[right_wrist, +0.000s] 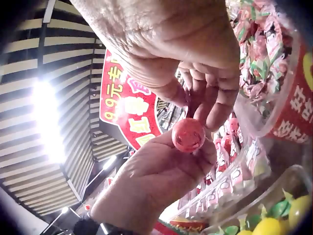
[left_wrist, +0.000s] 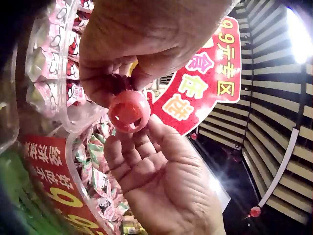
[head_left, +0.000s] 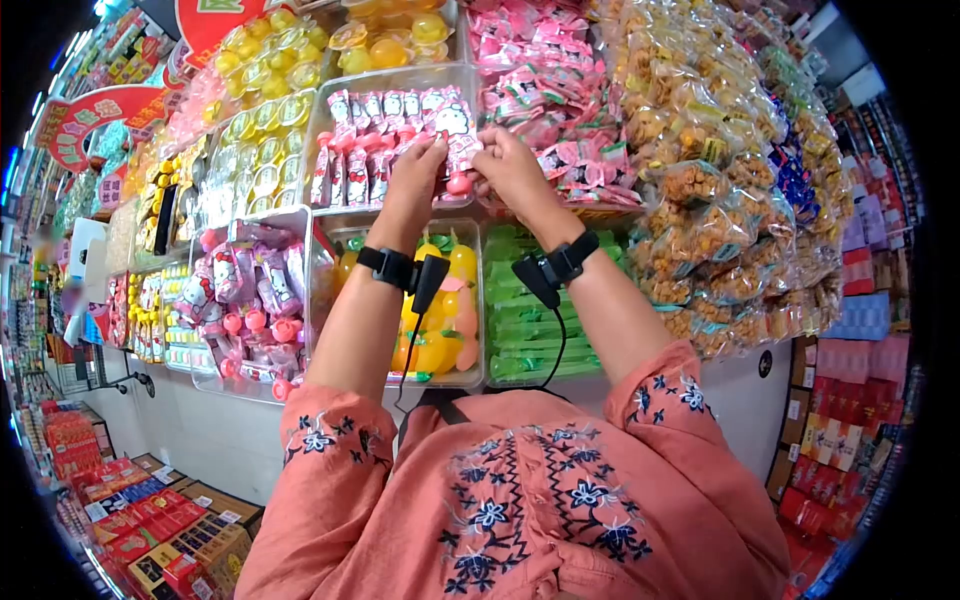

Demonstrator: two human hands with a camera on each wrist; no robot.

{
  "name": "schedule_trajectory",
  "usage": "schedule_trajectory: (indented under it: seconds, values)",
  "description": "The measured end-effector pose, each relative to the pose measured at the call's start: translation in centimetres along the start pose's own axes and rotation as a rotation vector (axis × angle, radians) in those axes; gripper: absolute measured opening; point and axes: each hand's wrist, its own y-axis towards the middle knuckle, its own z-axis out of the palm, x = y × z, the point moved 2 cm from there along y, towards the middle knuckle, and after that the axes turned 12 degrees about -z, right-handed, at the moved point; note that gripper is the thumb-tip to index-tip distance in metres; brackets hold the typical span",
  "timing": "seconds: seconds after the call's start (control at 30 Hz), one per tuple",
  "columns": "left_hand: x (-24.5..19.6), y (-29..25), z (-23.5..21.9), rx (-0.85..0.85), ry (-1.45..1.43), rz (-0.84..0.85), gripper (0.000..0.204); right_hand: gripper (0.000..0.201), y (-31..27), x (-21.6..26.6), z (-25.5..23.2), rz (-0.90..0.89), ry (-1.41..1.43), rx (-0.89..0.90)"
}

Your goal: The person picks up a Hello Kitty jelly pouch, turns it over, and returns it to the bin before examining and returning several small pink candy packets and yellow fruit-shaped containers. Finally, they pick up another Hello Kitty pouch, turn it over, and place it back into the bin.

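Observation:
A Hello Kitty packet (head_left: 452, 125) with a round pink ball (head_left: 459, 184) at its lower end is held up over a clear tub (head_left: 345, 208) of similar packets. My left hand (head_left: 415, 185) pinches its left side, thumb on the front. At the right side, my right hand (head_left: 518, 178) pinches it between thumb and fingers. The left wrist view shows the ball (left_wrist: 129, 111) end-on between the left hand (left_wrist: 151, 39) above and the right hand (left_wrist: 171, 186) below. In the right wrist view the ball (right_wrist: 188, 135) is beneath my right fingers; the wrapper is mostly hidden.
Pink-wrapped sweets (head_left: 545, 100) and bagged brown snacks (head_left: 700, 230) lie to the right. Nearer me are yellow fruit-shaped items (head_left: 435, 350), green packets (head_left: 530, 300) and a tub of purple-pink packets (head_left: 235, 275). A red sign (head_left: 75, 135) stands at left.

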Motion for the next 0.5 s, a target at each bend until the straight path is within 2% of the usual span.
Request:
schedule_trajectory:
  seconds: [0.13,0.27,0.37,0.5]
  values:
    - [-0.5,2.7,0.2,0.119,0.086,-0.025,0.023,0.034,2.7,-0.5,-0.6,0.014,-0.011,-0.050]
    - [-0.9,5.7,-0.2,0.037,0.328,0.045,0.025,0.033,5.0,-1.5,-0.5,0.043,0.004,-0.081]
    - [-0.1,9.9,-1.3,-0.114,0.481,0.221,0.029,0.034,7.3,-2.6,-0.4,0.010,-0.078,-0.100]
    - [-2.0,9.4,-0.8,-0.077,0.577,0.193,0.051,0.033,9.7,-3.2,-0.6,-0.037,-0.232,-0.118]
